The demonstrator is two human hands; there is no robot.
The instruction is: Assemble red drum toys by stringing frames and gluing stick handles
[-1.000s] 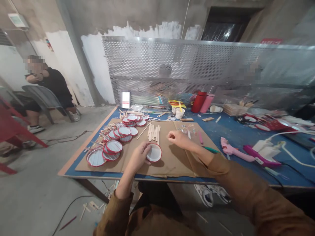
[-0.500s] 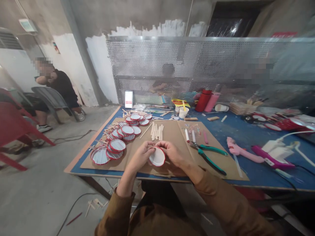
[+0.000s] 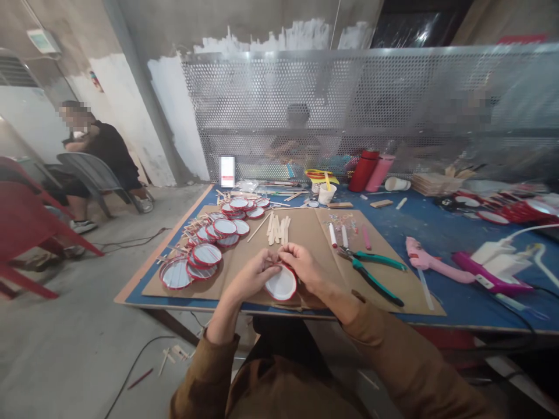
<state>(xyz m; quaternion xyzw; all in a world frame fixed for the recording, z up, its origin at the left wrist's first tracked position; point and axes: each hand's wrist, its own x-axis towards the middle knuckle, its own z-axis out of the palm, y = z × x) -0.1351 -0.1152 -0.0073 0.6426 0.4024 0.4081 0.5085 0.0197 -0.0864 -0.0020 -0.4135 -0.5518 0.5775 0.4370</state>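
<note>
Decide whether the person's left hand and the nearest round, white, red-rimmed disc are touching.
Touching: the head view shows the left hand holding the disc, thumb lapping its upper-left edge.

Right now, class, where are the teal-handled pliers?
In the head view, the pliers lie open on the right part of the cardboard, between the right hand and the pink glue gun.

Matt cardboard point(image 3: 302, 222), bare wood sticks point(image 3: 278, 228), metal screen point(image 3: 244, 93)
The disc point(image 3: 280, 284) looks smooth, its rim point(image 3: 296, 285) perhaps glossy plastic.

Bent left fingers point(image 3: 265, 261) beside right fingers point(image 3: 289, 251)
</note>
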